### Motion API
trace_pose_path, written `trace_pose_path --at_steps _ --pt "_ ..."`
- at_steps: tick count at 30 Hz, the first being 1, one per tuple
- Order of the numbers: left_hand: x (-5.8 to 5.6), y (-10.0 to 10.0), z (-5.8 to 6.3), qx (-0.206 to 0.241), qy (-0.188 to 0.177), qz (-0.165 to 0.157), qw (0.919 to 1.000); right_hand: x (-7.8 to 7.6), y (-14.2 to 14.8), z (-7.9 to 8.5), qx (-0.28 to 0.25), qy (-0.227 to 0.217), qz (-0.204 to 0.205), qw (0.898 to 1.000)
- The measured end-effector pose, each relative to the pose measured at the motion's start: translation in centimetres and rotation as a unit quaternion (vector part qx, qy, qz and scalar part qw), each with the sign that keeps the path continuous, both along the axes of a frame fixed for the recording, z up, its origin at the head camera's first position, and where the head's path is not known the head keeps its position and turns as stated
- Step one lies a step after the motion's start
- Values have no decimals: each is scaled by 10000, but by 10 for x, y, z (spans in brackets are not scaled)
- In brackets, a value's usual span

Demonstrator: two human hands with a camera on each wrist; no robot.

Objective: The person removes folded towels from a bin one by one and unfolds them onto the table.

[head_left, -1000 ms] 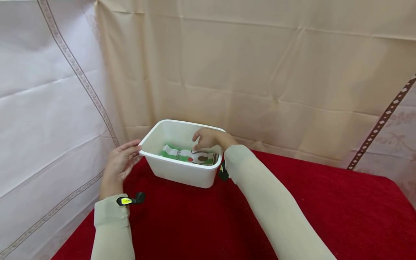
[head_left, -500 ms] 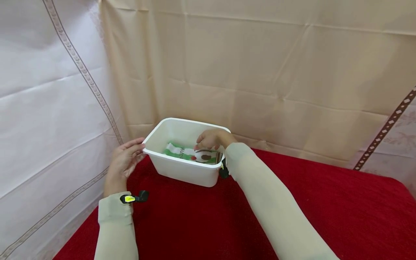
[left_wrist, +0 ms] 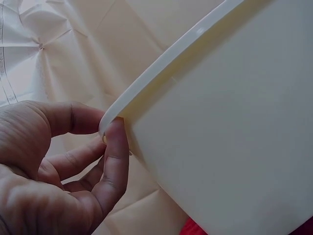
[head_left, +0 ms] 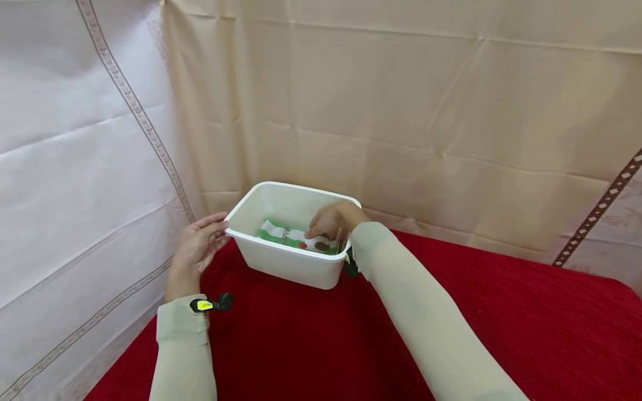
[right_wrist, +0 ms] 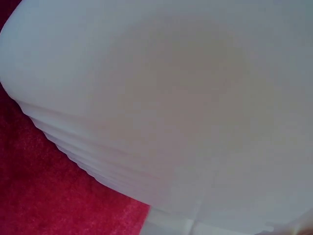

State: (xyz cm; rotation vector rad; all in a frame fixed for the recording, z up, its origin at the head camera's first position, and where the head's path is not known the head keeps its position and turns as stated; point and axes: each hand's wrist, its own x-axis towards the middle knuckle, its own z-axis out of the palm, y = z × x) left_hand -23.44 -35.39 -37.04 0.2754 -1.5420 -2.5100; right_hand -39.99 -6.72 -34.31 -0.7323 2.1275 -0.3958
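A white plastic tub [head_left: 291, 267] stands on the red cloth, close to the beige backdrop. My left hand [head_left: 200, 245] pinches its left rim corner between thumb and fingers, which the left wrist view shows close up at the tub's rim [left_wrist: 161, 61]. Inside the tub lies a green and white printed packet [head_left: 283, 234], with red and brown pictures on it. My right hand [head_left: 332, 220] reaches over the right rim down into the tub, its fingertips right at the packet. I cannot tell whether they grip it. The right wrist view shows only the tub's outer wall [right_wrist: 161, 98].
Red cloth [head_left: 451, 278] covers the table and runs out to the right. A beige drape [head_left: 401, 111] hangs behind the tub, and a white drape [head_left: 85, 167] with a patterned stripe hangs on the left, beside my left forearm.
My right hand has dipped lower, its fingers now down at the packet. The left hand stays on the rim. The head view has shifted slightly.
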Motion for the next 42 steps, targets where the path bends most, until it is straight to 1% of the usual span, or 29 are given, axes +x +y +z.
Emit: trace_pose_path --at_steps 2,5,8,10,16,20,24,30,33,37,42 --pt "-1 0 0 18 13 5 10000 2 1 1 101 19 42 9999" --pt "-1 0 -1 66 47 -6 10000 3 1 1 240 6 -32 9997" --pt "-2 0 -1 48 55 8 10000 2 1 0 370 119 8 9992" --pt "-3 0 -2 17 60 18 10000 1 1 -1 378 141 -45 9992" --pt "-4 1 -2 -24 30 67 10000 2 0 -1 247 -50 -201 9995" --pt "-4 1 -1 -15 0 100 9999 1 -1 -1 171 0 -85 9998" --pt "-3 0 -1 6 0 68 10000 0 -2 -1 160 87 -3 9998" --pt "0 -3 -1 -9 55 53 10000 1 -6 -3 -66 -185 -58 9998" --pt "0 -3 -1 -20 95 43 9999 1 -6 -3 -136 -254 -149 9995" --pt "-2 -1 -2 -3 91 -1 10000 0 -4 -3 -118 -191 -222 9995" --pt "-5 0 -2 67 115 24 9999 -1 -2 -4 -108 -70 -96 9999"
